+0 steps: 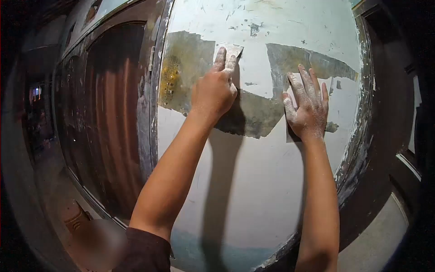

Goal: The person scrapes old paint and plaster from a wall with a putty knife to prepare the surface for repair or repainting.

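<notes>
My left hand presses a small pale sheet to the wall, its fingers pointing up and coated with white powder. Lower on the right, my right hand lies with fingers spread over another pale sheet, which shows at its edges. White powder covers these fingers too. Both hands are on a pale wall with peeled grey-brown patches between and around them. A yellowish stain marks the patch left of my left hand.
A dark wooden door with a worn frame stands at the left. Chipped dark trim borders the wall at the right, with dark panelling beyond it. A brown object with a blurred area is at the lower left.
</notes>
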The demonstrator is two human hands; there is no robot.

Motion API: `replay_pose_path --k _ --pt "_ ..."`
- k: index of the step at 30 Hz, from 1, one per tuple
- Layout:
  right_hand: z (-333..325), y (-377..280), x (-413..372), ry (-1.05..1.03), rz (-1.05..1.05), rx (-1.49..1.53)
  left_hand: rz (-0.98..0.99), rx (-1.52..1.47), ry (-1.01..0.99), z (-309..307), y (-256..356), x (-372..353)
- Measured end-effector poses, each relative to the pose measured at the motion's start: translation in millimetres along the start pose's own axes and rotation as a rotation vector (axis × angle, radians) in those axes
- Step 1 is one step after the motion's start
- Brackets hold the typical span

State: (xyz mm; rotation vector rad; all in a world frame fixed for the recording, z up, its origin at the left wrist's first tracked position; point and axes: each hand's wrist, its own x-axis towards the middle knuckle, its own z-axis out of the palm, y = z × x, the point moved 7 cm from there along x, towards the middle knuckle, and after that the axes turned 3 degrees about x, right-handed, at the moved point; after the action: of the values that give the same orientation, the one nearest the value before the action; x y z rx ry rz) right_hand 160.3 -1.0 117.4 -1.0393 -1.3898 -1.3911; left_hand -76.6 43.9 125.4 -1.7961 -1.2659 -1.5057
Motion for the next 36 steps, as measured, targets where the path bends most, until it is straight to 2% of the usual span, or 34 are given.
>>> replay_pose_path --k 5,6,8,12,14,15,20,22,23,26,28,29,33,36 --pt "2 1 -1 0.004 0.014 -0.022 0.035 -0.143 0.064 11 -9 -47" --pt "1 0 -1 0.019 0.006 -0.031 -0.01 -0.164 0.003 12 -10 -48" --pt "0 -1 0 0.007 0.014 -0.016 0.048 -0.131 0.07 7 -4 -35" --pt "-1 0 -1 0.052 0.004 0.009 -0.028 -0.098 -0.022 -4 -3 7" --pt "0 1 -1 0.046 0.003 -0.011 0.067 -0.152 0.114 -8 1 -4" --pt "-1 1 0 0.049 0.004 -0.01 0.011 -0.151 0.019 -5 0 -12" --pt "-2 1 -1 0.032 0.012 -0.002 0.072 -0.153 0.084 8 -8 -41" --pt "-1 2 -1 0.022 0.031 0.029 0.046 -0.059 0.006 5 -4 -26" --pt "-2 2 -1 0.022 0.029 0.025 0.11 -0.108 0.145 0 -2 -16" --pt "-2 5 -1 0.013 0.024 0.04 0.026 -0.259 0.04 -8 -1 15" --pt "-2 5 -2 0.017 0.038 0.049 0.08 -0.221 -0.068 -5 -2 14" --pt "-3 3 -1 0.047 0.024 0.029 0.142 -0.228 0.11 0 -8 4" --pt "-4 3 -2 0.059 0.023 0.046 0.182 -0.159 0.128 11 -15 -27" --pt "-6 2 -1 0.066 0.012 0.039 0.161 -0.142 0.12 4 -8 -7"
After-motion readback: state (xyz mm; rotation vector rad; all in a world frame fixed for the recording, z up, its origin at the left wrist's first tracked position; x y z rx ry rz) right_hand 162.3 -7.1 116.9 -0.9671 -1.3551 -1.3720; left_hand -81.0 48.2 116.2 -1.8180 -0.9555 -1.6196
